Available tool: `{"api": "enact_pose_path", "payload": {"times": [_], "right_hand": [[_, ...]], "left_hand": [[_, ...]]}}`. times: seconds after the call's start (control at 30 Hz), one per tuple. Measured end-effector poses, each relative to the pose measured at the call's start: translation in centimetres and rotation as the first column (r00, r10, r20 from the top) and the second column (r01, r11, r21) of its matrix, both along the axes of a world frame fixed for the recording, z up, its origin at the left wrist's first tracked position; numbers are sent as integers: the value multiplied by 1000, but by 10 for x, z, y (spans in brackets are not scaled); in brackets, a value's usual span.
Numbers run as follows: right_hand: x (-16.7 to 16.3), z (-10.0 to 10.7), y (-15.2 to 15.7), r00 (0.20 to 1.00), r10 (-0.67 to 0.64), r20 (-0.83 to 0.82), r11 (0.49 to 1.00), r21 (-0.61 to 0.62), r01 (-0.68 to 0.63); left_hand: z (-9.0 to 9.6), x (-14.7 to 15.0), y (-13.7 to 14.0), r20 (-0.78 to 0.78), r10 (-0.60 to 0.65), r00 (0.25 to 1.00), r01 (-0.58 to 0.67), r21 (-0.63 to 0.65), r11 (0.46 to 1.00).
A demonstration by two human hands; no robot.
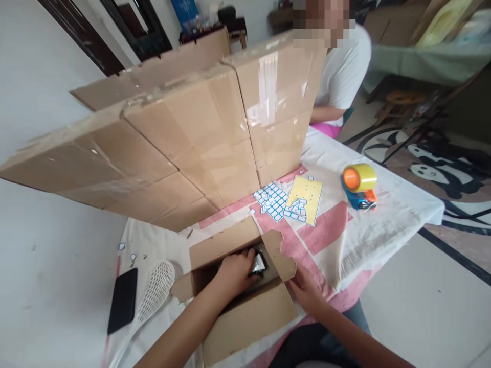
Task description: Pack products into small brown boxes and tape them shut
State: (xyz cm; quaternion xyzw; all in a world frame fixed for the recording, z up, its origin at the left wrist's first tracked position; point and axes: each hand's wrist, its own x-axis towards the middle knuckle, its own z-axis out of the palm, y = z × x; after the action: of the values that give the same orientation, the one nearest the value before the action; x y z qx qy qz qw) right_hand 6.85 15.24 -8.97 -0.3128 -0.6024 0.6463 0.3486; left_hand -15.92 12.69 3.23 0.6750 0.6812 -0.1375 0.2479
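Left hand inside open box, right hand at its flap

Left hand (236, 273) reaches into the open cardboard box (249, 324), lower centre of frame, fingers curled round a silver-and-black item (259, 262) near the box's right end; thumb on the near side, fingers on the far side. Item sits inside the box, partly covered by the hand. Right hand (305, 289) is just right of the box, at the torn right flap (276, 250); fingertips partly hidden, cannot tell if they pinch it.

Left of the box, lower left: white mesh scoop (156, 287), then a flat black object (123, 300) (maybe a phone). Right of centre: blue-edged white labels (273, 202) beside and partly on a yellow sheet (307, 190). Further right, a yellow tape roll (364, 178) with a blue-and-orange object (355, 198) against it. Tall cardboard panel (203, 122) stands across the upper left and centre; behind its right end, another person in a white shirt (351, 66).
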Motion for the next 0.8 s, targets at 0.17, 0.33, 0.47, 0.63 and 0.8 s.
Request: {"api": "enact_pose_path", "payload": {"times": [0.17, 0.33, 0.47, 0.63, 0.8], "right_hand": [[-5, 10, -3, 999, -41, -26, 999, -27, 40], [-8, 21, -5, 996, -87, -18, 994, 66, 88], [-7, 30, -5, 996, -84, 34, 979, 189, 76], [21, 49, 7, 931, -349, 102, 841, 473, 263], [80, 138, 38, 820, -550, -157, 410, 805, 429]], "left_hand": [[20, -8, -7, 236, -37, 971, 0, 153, 988], [39, -9, -16, 671, -12, 741, -211, 250, 945], [61, -13, -29, 785, -150, 601, -369, 438, 819], [128, -31, -73, 479, -423, 769, -231, 825, 515], [210, -36, -138, -11, -353, 936, 134, 936, 325]]}}
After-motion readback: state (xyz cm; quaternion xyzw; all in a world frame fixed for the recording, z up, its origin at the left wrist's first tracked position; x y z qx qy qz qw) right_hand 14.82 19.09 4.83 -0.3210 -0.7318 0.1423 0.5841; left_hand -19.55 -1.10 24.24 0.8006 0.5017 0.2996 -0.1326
